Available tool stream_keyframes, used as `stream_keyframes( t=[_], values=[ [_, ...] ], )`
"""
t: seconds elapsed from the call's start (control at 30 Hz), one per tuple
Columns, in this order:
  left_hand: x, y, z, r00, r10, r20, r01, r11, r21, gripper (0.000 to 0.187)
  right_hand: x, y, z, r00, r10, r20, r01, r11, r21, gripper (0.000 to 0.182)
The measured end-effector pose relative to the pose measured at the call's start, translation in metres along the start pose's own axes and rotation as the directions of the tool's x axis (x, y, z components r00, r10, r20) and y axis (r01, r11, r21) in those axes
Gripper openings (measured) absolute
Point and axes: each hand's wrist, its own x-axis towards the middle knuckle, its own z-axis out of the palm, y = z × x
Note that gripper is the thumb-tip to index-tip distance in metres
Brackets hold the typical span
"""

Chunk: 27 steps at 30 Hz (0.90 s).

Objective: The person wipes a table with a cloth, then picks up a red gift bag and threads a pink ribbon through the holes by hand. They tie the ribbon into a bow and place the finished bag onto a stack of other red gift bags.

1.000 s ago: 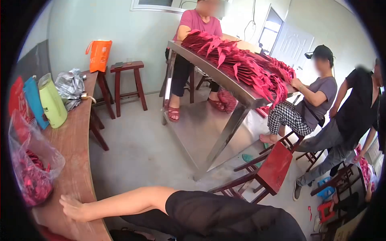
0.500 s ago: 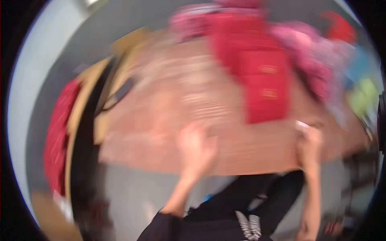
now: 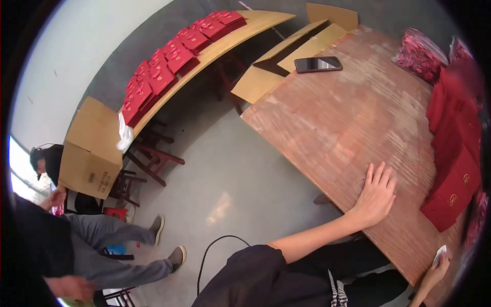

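My left hand [image 3: 376, 197] lies flat on the worn wooden table [image 3: 327, 123], fingers spread and nothing in its grasp. Close to the table's near edge at the lower right, my right hand [image 3: 436, 271] has its fingers closed around a small white wad [image 3: 440, 252], which looks like tissue or cloth. Between and beyond the hands, a fanned row of red paper bags [image 3: 450, 197] with gold print runs along the table's right side.
A dark phone [image 3: 318, 64] lies at the table's far left corner, by an opened cardboard box [image 3: 255, 84]. Plastic packs of pink-red items [image 3: 420, 55] sit far right. Stacks of red bags [image 3: 179, 57] cover a side table. A seated person [image 3: 46, 240] is at left, near another carton [image 3: 92, 153].
My view has swung left, bringing the side table and another person into sight. The red bags now appear at the right edge. My left hand rests on the table; the right still holds the white wad.
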Motion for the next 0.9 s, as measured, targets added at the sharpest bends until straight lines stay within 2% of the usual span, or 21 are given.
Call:
stream_keyframes(
  t=[0.03,0.1,0.2,0.27,0.3,0.33,0.4,0.43,0.47,0.53,0.57,0.63,0.77,0.87,0.9],
  values=[
    [0.001,0.001,0.001,1.000,0.003,0.000,-0.003,1.000,-0.004,0.040,-0.004,-0.009,-0.003,1.000,-0.005,0.000,0.005,1.000,0.001,0.030],
    [-0.001,0.000,0.000,1.000,0.007,-0.005,-0.007,1.000,-0.003,0.040,-0.009,-0.021,-0.004,0.987,-0.144,-0.069,0.143,0.990,-0.015,0.030],
    [0.000,0.000,0.001,1.000,0.026,0.007,-0.026,1.000,-0.001,0.040,-0.006,-0.012,-0.005,0.986,-0.155,-0.067,0.159,0.986,0.048,0.029],
    [0.000,0.000,0.001,1.000,0.004,0.010,-0.004,1.000,-0.001,0.040,0.002,0.017,0.003,0.984,-0.100,-0.146,0.107,0.993,0.045,0.027],
    [0.000,0.000,0.000,1.000,0.008,0.002,-0.008,1.000,0.005,0.040,0.009,0.032,0.006,0.988,0.075,-0.135,-0.053,0.986,0.156,0.025],
    [0.000,0.000,0.000,1.000,0.007,0.014,-0.007,1.000,0.009,0.040,0.015,0.049,0.012,0.988,0.070,-0.138,-0.047,0.986,0.161,0.025],
    [0.000,0.000,0.000,1.000,0.006,0.024,-0.006,1.000,0.013,0.040,0.023,0.077,0.020,0.994,0.063,-0.094,-0.068,0.996,-0.050,0.024],
    [0.000,0.000,0.000,1.000,0.005,0.030,-0.005,1.000,0.018,0.040,0.028,0.063,0.015,0.988,0.156,-0.001,-0.156,0.985,-0.078,0.023],
    [0.001,0.000,0.000,0.999,0.005,0.033,-0.006,1.000,0.023,0.040,0.026,0.047,0.013,0.988,0.154,-0.005,-0.154,0.985,-0.077,0.023],
    [0.001,0.000,-0.002,0.999,0.004,0.033,-0.005,1.000,0.026,0.040,0.015,0.018,0.013,0.997,0.052,-0.062,-0.035,0.967,0.251,0.023],
    [0.001,0.001,-0.001,0.999,0.008,0.041,-0.010,1.000,0.030,0.040,0.011,-0.008,0.007,0.998,0.058,0.009,-0.058,0.973,0.221,0.026],
    [0.000,0.001,0.002,0.999,0.022,0.030,-0.023,0.999,0.025,0.040,-0.002,-0.033,0.002,0.987,-0.153,-0.048,0.154,0.988,0.019,0.030],
    [0.000,0.001,-0.001,0.999,0.022,0.032,-0.023,0.999,0.041,0.040,-0.005,-0.037,0.000,0.978,-0.188,-0.091,0.195,0.978,0.076,0.030],
    [0.000,0.000,0.001,0.999,0.016,0.031,-0.017,0.999,0.039,0.040,0.009,-0.020,-0.004,0.996,-0.072,-0.060,0.078,0.993,0.092,0.027],
    [0.000,0.000,0.002,0.999,0.025,0.023,-0.026,0.999,0.044,0.040,0.016,0.034,0.029,0.991,0.029,-0.131,0.011,0.957,0.291,0.025]
  ],
)
